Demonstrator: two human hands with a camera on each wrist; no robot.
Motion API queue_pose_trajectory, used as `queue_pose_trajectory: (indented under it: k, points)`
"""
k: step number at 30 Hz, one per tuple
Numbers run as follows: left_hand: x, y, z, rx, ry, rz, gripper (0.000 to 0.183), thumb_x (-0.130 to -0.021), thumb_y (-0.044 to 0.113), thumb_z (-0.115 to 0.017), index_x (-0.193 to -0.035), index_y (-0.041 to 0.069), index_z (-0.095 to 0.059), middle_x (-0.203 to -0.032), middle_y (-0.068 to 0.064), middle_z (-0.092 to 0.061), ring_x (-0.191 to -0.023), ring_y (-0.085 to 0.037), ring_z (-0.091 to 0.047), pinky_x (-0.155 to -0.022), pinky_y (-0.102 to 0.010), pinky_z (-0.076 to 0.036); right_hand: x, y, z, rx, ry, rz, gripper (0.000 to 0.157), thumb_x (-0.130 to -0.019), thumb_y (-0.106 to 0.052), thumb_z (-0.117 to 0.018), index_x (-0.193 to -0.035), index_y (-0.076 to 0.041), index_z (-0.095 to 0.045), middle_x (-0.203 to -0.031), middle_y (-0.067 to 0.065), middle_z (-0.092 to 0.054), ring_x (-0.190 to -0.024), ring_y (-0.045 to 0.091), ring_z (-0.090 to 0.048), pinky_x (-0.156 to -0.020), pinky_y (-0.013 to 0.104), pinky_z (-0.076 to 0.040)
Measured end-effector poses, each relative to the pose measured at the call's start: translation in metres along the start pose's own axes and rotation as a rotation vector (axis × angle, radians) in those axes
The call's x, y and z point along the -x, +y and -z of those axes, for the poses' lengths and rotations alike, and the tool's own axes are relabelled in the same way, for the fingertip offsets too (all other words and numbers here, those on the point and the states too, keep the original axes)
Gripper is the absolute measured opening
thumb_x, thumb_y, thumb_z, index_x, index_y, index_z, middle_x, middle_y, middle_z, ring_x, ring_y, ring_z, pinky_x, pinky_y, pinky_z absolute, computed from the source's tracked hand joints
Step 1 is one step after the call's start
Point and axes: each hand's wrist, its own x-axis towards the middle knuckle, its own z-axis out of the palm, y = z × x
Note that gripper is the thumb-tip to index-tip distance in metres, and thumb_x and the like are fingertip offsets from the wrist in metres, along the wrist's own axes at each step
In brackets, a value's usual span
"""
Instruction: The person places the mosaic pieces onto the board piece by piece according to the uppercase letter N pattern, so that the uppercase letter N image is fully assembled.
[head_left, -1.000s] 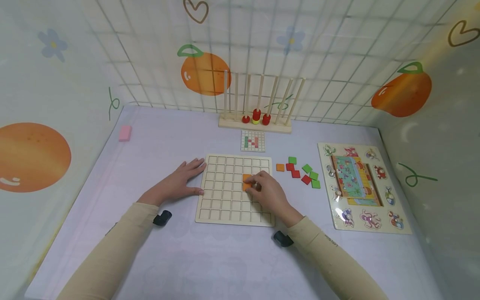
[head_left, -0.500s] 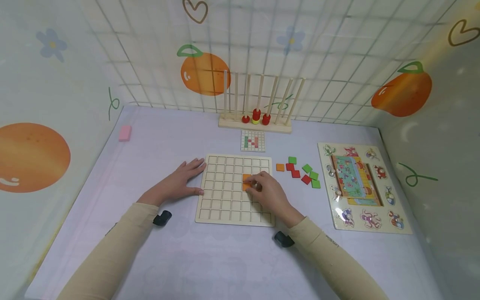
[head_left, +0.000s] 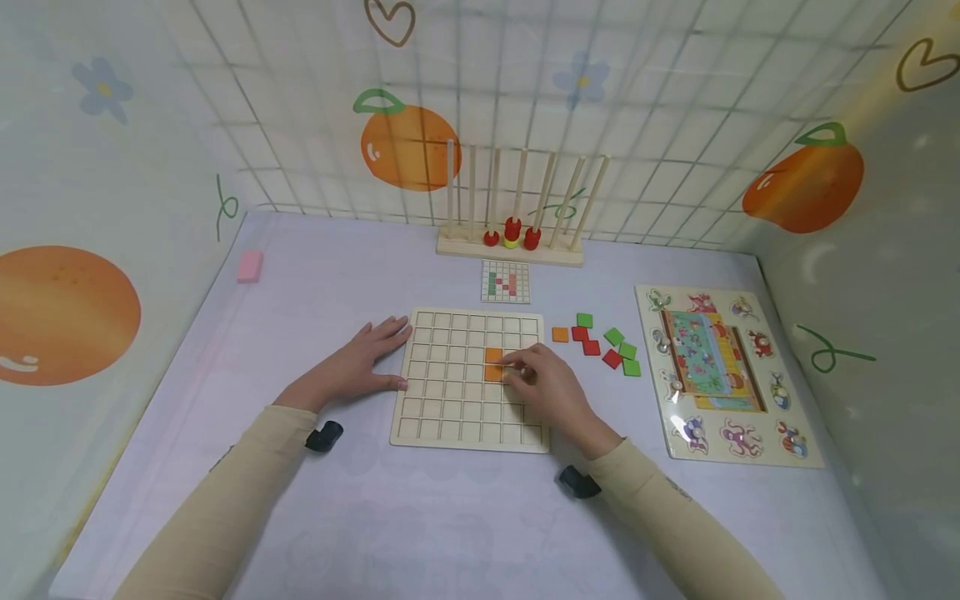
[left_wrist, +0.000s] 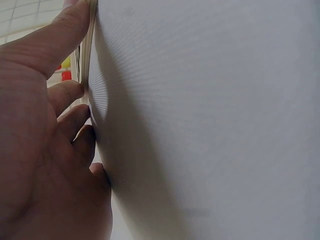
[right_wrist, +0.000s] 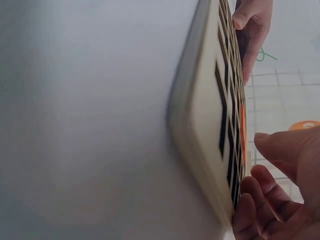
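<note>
A pale wooden grid board (head_left: 435,412) lies on the table, with two orange square tiles (head_left: 493,364) set one above the other in its cells. My left hand (head_left: 363,360) rests at the board's left edge, fingers extended and thumb spread; the left wrist view shows the fingertips at that edge. Just right of the orange tiles is my right hand (head_left: 555,387), low over the board. Its thumb (right_wrist: 277,146) and fingers stand apart in the right wrist view, with nothing between them. A small printed grid card (head_left: 506,282) lies behind the board.
Right of the board lie a loose orange tile (head_left: 560,334) and several red tiles (head_left: 591,347) and green tiles (head_left: 627,351). Farther right is an animal puzzle board (head_left: 712,421). A peg stand (head_left: 465,244) with beads stands at the back, a pink block (head_left: 251,267) at the left.
My right hand has drawn slightly to the right, its fingertips coming off the orange tiles, which now show fully. The left hand and the board have stayed in place.
</note>
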Motion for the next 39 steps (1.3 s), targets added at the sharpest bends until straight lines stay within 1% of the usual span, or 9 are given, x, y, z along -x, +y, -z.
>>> queue_pose_trajectory:
  k: [4,7,15,20,25,34,39]
  points:
    - [0.000,0.000,0.001,0.004,0.002,-0.009,0.099,-0.087,0.053,-0.076,-0.162,0.012,-0.026,-0.171,-0.005,-0.014,-0.157,-0.028,-0.007,-0.129,-0.045,0.001,0.003,0.004,0.006,-0.005,0.013,-0.016,0.025,-0.093,-0.019,-0.077,-0.117,-0.019,-0.075,-0.102,-0.003,-0.062,-0.088,0.015,-0.058,-0.076,0.028,-0.056]
    - [0.001,0.000,0.001,0.008,0.005,-0.014,0.099,-0.087,0.053,-0.076,-0.162,0.012,-0.026,-0.171,-0.005,-0.015,-0.157,-0.028,-0.008,-0.129,-0.046,0.001,0.006,0.008,0.010,-0.015,0.021,-0.034,0.027,-0.092,-0.019,-0.078,-0.118,-0.018,-0.075,-0.101,-0.002,-0.062,-0.087,0.016,-0.058,-0.073,0.028,-0.056]
    - [0.000,-0.001,0.000,0.001,0.005,-0.014,0.099,-0.087,0.054,-0.075,-0.162,0.013,-0.025,-0.171,-0.004,-0.014,-0.157,-0.027,-0.007,-0.129,-0.045,0.001,0.009,0.023,0.020,-0.017,0.045,-0.079,0.028,-0.093,-0.022,-0.076,-0.120,-0.018,-0.073,-0.104,-0.002,-0.062,-0.088,0.017,-0.061,-0.068,0.026,-0.058]
    - [0.000,-0.001,0.000,0.004,0.003,-0.019,0.099,-0.087,0.054,-0.075,-0.163,0.013,-0.025,-0.171,-0.004,-0.014,-0.157,-0.027,-0.007,-0.129,-0.046,0.001,0.010,0.031,0.027,-0.004,0.059,-0.132,0.028,-0.095,-0.024,-0.073,-0.123,-0.020,-0.071,-0.107,-0.001,-0.062,-0.092,0.019,-0.061,-0.070,0.028,-0.058]
    - [0.001,0.000,0.001,0.008,0.003,-0.022,0.099,-0.088,0.052,-0.076,-0.162,0.012,-0.025,-0.171,-0.005,-0.014,-0.157,-0.028,-0.007,-0.129,-0.046,0.001,0.007,0.042,0.034,0.004,0.072,-0.171,0.029,-0.097,-0.024,-0.070,-0.125,-0.019,-0.069,-0.109,0.001,-0.061,-0.093,0.020,-0.059,-0.072,0.030,-0.056]
    - [0.000,-0.002,0.000,0.004,-0.005,-0.016,0.098,-0.089,0.052,-0.075,-0.163,0.013,-0.025,-0.171,-0.004,-0.013,-0.157,-0.027,-0.006,-0.129,-0.045,0.001,-0.005,0.058,0.041,-0.006,0.120,-0.173,0.031,-0.095,-0.019,-0.070,-0.126,-0.015,-0.068,-0.109,0.005,-0.059,-0.093,0.022,-0.055,-0.073,0.033,-0.050]
    - [0.000,-0.002,-0.001,0.001,-0.004,-0.011,0.100,-0.087,0.054,-0.075,-0.163,0.012,-0.024,-0.171,-0.005,-0.014,-0.157,-0.028,-0.006,-0.129,-0.046,0.001,-0.010,0.061,0.044,-0.023,0.140,-0.154,0.037,-0.095,-0.018,-0.071,-0.131,-0.011,-0.066,-0.114,0.007,-0.055,-0.095,0.023,-0.053,-0.075,0.034,-0.050]
